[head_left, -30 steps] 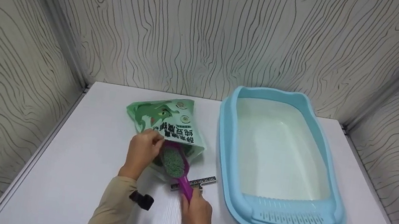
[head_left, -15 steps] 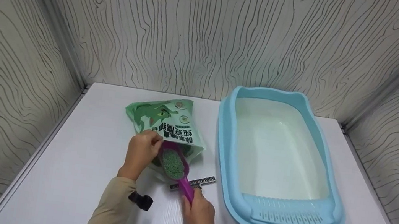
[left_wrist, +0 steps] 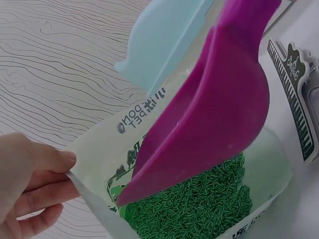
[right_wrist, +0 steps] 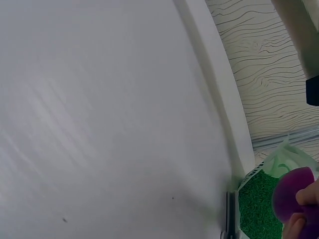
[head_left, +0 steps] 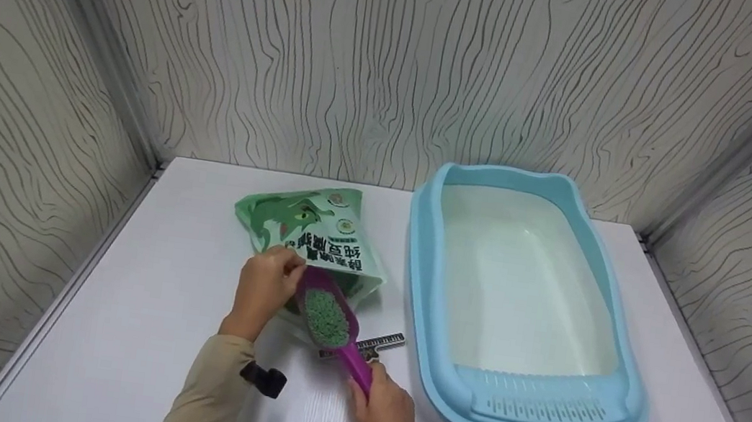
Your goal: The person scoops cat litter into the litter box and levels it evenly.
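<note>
My left hand [head_left: 261,290] pinches the upper edge of the mouth of a green printed cat litter bag [head_left: 336,235], holding it up. In the left wrist view, green litter pellets [left_wrist: 199,209] fill the bag below the mouth. My right hand [head_left: 387,412] grips the handle of a purple litter scoop [head_left: 355,368], whose bowl carries a heap of green pellets [head_left: 327,317]. The scoop's front lip is still at the bag's mouth, partly under the raised edge. From the left wrist, the scoop [left_wrist: 214,114] hangs over the pellets.
A light blue litter box [head_left: 422,261] with a pale floor stands right of the bag, its slotted step facing me. A black-and-white clip [head_left: 387,343] lies on the white table [head_left: 139,296] by the bag, partly behind the scoop. Patterned walls [head_left: 395,68] enclose the table.
The right hand has drawn the loaded scoop slightly toward me and to the right, so more of its bowl shows outside the bag. The left hand keeps its pinch on the bag's edge.
</note>
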{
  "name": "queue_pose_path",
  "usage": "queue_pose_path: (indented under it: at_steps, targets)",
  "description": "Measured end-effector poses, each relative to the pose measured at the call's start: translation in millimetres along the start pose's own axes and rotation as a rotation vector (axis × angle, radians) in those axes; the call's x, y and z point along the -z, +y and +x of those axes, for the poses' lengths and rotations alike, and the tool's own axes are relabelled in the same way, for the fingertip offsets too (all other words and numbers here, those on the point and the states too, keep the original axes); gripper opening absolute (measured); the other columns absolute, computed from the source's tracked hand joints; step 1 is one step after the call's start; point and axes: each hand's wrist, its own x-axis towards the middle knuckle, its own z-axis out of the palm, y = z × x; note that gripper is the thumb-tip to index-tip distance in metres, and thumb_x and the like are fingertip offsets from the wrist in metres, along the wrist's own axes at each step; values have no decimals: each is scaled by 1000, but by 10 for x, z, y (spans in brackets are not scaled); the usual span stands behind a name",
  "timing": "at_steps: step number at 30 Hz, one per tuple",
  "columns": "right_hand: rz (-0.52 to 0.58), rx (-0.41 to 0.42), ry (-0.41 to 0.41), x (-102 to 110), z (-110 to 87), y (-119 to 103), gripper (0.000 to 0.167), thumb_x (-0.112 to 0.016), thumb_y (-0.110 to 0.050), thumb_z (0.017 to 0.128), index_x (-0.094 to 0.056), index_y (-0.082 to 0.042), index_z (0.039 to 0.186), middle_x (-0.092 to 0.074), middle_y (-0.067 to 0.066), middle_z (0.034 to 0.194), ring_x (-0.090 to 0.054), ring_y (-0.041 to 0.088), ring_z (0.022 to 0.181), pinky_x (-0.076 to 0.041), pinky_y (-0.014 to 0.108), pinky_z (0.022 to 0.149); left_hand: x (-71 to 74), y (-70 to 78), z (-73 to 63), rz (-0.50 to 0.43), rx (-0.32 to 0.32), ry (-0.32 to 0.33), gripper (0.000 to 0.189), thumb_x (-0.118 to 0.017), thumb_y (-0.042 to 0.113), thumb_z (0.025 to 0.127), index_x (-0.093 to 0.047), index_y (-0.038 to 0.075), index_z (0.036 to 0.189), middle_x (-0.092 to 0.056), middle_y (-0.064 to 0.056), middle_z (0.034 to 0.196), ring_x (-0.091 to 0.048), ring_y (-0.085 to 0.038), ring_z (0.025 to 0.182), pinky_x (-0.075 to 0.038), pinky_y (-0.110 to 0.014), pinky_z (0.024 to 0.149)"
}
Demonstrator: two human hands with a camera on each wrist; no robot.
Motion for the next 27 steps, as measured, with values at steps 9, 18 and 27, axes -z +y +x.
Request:
queue_pose_path:
  at_steps: [9,18,27]
  targets:
    - [3,12,-31,184,-77,1,25,-67,-27,88,-56,-6,94,-58,-1,66,-46,4,55,-32,20,47,8,-7,-4,10,9,-1,4,-74,4,80,-71,5,77,-69,-8,72,-66,-17,63,-56,-30,58]
    - [26,24,-61,426,-149,21,24,-70,-27,86,-57,-7,92,-57,-3,65,-43,1,56,-30,17,48,15,-11,15,42,-16,-4,5,-75,3,79,-70,5,76,-69,-8,72,-66,-17,63,-55,-31,56]
    - [10,-27,-112,696,-161,44,28,-69,-30,87,-57,-6,97,-58,-2,68,-44,2,57,-33,17,50,49,-21,55,-6,17,-92,4,-75,2,78,-71,4,80,-70,-8,76,-67,-17,68,-57,-30,61]
